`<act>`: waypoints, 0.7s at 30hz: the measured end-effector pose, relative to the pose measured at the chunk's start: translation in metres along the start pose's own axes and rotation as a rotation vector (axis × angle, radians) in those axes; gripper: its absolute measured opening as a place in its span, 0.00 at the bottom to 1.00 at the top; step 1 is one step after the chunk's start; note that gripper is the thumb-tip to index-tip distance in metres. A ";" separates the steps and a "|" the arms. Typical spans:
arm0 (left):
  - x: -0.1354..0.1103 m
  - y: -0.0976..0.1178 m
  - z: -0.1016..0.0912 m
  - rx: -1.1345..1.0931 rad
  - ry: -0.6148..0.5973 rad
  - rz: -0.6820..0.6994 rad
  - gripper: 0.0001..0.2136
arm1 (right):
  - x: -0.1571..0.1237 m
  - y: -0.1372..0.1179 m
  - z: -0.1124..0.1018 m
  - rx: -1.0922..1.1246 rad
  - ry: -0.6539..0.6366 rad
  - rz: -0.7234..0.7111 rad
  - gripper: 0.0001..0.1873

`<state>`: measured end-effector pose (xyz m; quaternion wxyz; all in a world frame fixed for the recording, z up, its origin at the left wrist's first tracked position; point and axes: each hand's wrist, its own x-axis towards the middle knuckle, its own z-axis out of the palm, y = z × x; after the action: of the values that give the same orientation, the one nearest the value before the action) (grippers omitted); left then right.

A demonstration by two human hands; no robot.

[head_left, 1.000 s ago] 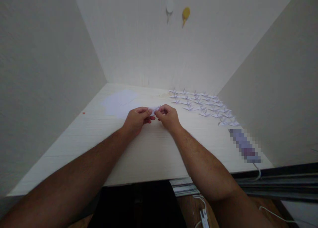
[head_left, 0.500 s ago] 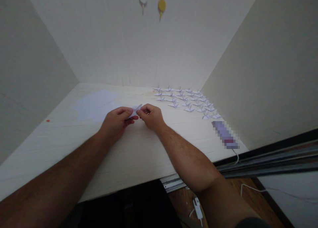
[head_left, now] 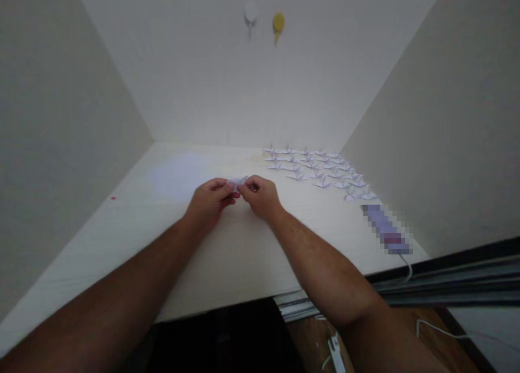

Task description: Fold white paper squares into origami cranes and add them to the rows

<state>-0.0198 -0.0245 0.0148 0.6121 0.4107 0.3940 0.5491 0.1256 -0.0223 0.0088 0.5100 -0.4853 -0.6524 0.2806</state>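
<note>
A small piece of folded white paper (head_left: 236,183) is held between my two hands above the middle of the table. My left hand (head_left: 213,197) pinches its left side, thumb on top and fingers beneath. The thumb and fingertips of my right hand (head_left: 260,195) are closed on its right end, where a narrow point sticks up. The fingers cover much of the paper, so its full shape is hidden. Several folded paper cranes (head_left: 298,175) stand in rows to the right, beyond my right hand. Left of my hands lie white paper sheets (head_left: 179,172).
A blurred-out flat device (head_left: 385,229) with a cable lies near the table's right edge. Walls enclose the table (head_left: 244,254) at the back and both sides. A yellow hook (head_left: 278,22) and a white hook (head_left: 251,11) are on the back wall. A white plug strip (head_left: 336,353) sits on the floor.
The whole view has shifted, so everything appears further right and slightly lower. Both hands keep hold of the folded paper, with little change in their grip.
</note>
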 end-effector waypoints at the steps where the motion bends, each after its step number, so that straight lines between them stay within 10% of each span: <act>1: -0.001 0.000 0.000 -0.005 -0.012 -0.002 0.11 | -0.001 -0.001 0.000 0.006 -0.008 0.011 0.11; 21: -0.003 0.002 -0.003 -0.038 -0.112 -0.018 0.13 | -0.002 -0.009 -0.003 0.239 -0.012 0.143 0.12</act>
<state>-0.0239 -0.0267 0.0154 0.6458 0.4256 0.3520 0.5272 0.1252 -0.0278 0.0162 0.5389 -0.4649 -0.5811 0.3947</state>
